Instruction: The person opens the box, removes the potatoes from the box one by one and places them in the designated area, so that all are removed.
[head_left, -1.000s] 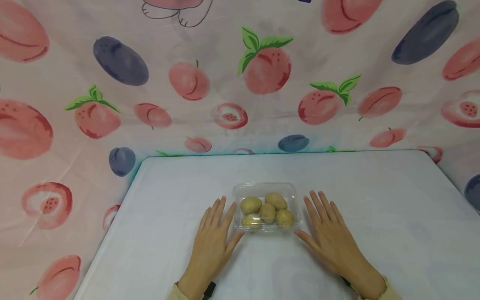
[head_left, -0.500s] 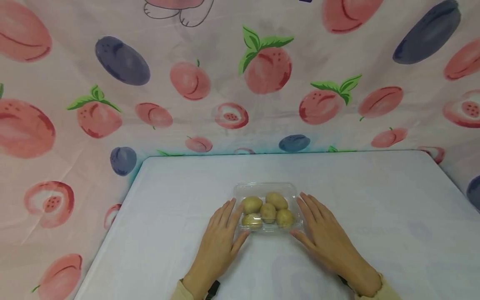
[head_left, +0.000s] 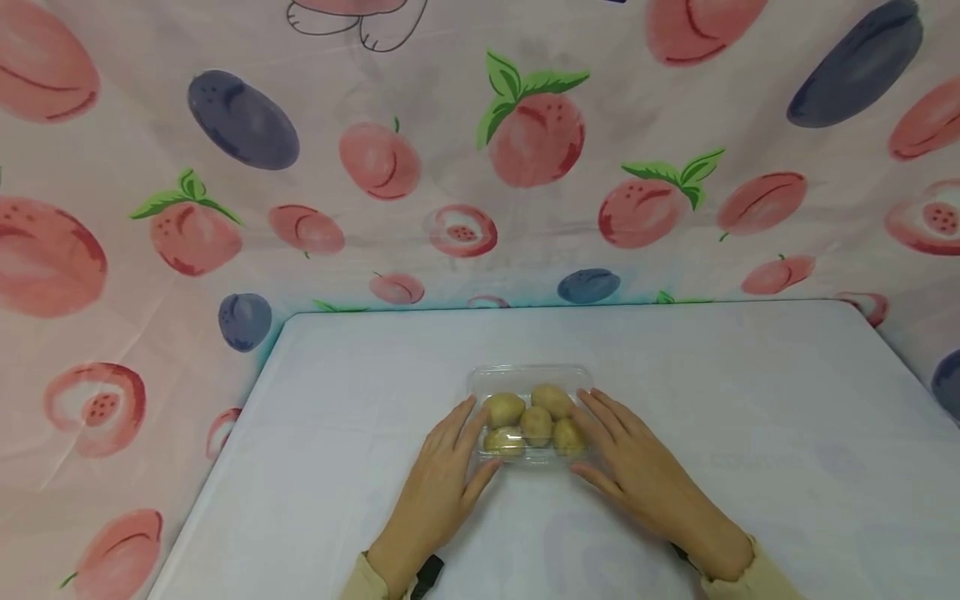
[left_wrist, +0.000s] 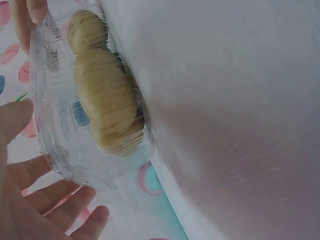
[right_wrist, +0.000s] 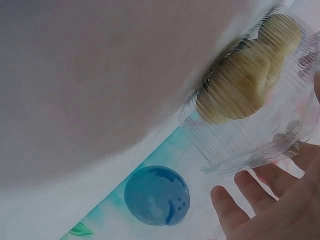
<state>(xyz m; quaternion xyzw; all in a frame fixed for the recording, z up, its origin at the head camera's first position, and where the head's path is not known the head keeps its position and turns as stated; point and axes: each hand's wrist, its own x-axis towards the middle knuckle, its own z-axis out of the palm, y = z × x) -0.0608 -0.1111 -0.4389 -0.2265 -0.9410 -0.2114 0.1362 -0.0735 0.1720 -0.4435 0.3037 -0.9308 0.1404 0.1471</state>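
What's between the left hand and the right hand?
In the head view, a clear plastic container holding five potato-like items lies between the left hand and the right hand.

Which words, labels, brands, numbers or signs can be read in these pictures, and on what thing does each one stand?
None can be read in any view.
Clear plastic box: no lettering visible.
Patterned backdrop: fruit drawings; a dark blue mark, cut off at the picture's top edge, cannot be identified.
White table: faint marks, too blurred to read.
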